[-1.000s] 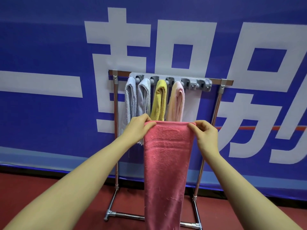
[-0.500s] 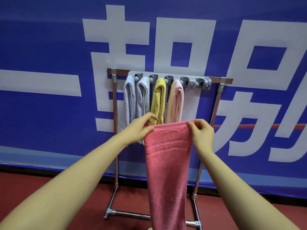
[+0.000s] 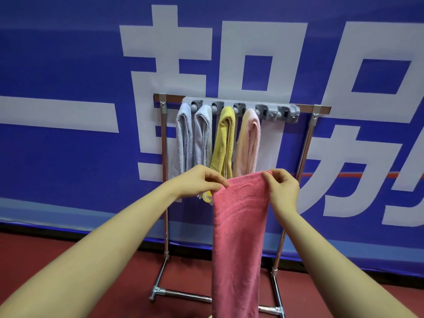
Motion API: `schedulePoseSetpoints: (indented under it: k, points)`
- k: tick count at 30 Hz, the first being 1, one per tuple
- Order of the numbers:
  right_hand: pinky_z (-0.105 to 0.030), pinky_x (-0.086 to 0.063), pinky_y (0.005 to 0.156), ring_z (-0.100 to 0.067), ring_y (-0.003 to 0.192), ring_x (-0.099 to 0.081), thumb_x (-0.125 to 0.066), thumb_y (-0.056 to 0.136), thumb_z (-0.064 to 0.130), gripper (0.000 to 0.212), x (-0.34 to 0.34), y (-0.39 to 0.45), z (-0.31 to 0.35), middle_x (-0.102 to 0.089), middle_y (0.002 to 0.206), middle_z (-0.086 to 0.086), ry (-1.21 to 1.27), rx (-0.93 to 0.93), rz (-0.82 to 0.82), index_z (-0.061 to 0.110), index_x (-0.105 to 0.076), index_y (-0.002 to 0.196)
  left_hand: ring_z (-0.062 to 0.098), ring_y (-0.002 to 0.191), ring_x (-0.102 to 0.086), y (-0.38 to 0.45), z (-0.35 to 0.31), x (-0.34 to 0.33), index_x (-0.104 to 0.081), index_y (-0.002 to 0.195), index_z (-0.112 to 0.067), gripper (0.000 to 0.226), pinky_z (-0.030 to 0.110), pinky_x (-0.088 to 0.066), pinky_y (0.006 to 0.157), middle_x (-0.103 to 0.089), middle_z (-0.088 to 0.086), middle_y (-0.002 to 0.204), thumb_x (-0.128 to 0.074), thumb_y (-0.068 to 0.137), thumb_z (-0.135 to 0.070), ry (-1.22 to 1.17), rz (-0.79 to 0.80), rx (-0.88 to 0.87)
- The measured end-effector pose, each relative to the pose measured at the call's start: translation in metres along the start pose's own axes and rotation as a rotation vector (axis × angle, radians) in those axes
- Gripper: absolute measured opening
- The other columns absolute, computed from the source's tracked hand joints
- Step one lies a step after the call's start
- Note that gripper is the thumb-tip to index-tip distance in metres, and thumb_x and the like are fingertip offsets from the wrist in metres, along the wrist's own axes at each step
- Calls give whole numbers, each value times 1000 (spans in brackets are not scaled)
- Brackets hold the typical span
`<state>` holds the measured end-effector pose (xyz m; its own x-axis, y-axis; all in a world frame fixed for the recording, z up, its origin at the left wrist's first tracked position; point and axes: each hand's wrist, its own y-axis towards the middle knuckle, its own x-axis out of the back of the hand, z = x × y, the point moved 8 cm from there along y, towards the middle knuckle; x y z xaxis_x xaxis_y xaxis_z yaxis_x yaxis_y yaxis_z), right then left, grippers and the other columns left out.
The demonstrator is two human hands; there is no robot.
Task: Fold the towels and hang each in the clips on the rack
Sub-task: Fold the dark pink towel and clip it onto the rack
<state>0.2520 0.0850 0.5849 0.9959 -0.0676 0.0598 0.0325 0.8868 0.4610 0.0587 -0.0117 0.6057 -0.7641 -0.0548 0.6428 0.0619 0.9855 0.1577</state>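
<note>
Left hand [image 3: 197, 182] and right hand [image 3: 281, 188] pinching pink towel's [image 3: 238, 237] top corners

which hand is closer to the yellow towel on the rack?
Left. The left hand overlaps the yellow towel's lower end; the right hand is off to its right.

Five towels in all: two grey [image 3: 183, 136] [image 3: 203, 134], one yellow [image 3: 224, 136], one pale pink [image 3: 249, 143] hang from the clip strip [image 3: 243, 109]; one darker pink towel [image 3: 238, 237] is pinched by two hands [image 3: 197, 182] [image 3: 283, 189]. One rack [image 3: 302, 152].
</note>
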Motion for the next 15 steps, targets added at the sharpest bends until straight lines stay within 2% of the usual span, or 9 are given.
schedulePoseSetpoints:
  k: [2, 5, 8, 12, 15]
  points:
    - [-23, -49, 75, -9, 79, -60, -64, 88, 14, 5, -1, 0, -3, -65, 78, 5, 11, -10, 25, 17, -67, 84, 31, 103, -62, 0, -2, -2, -72, 104, -16, 34, 38, -48, 94, -70, 8, 109, -53, 84, 4, -83, 24, 9]
    - [-21, -50, 73, -8, 77, -60, -66, 87, 13, 5, -4, -2, -3, -66, 78, 3, 59, -15, 69, 15, -68, 84, 23, 106, -64, 0, -7, -6, -65, 115, -9, 44, 21, -52, 83, -68, 13, 114, -53, 81, 16, -188, 79, 4]
    - [-14, -49, 68, -6, 75, -60, -67, 87, 13, 3, -7, -5, -2, -67, 79, 2, 94, -18, 117, 11, -70, 87, 19, 99, -66, 2, -9, -7, -64, 115, -11, 46, 17, -51, 76, -66, 18, 114, -55, 80, 18, -211, 91, 2]
    - [-13, -50, 65, -3, 73, -61, -67, 86, 13, 8, -9, -8, -2, -68, 79, 1, 144, -36, 160, 7, -71, 91, 10, 91, -68, 7, -15, -4, -69, 108, -7, 30, 16, -52, 77, -71, 10, 103, -67, 80, 4, -146, -2, -26]
    - [-11, -50, 63, 4, 68, -61, -67, 86, 12, 5, -11, -11, 1, -68, 77, 2, 190, -33, 203, 10, -71, 88, 0, 76, -66, 9, -21, 1, -73, 94, -7, 14, 13, -50, 71, -71, 1, 86, -71, 80, -5, -136, -115, -60]
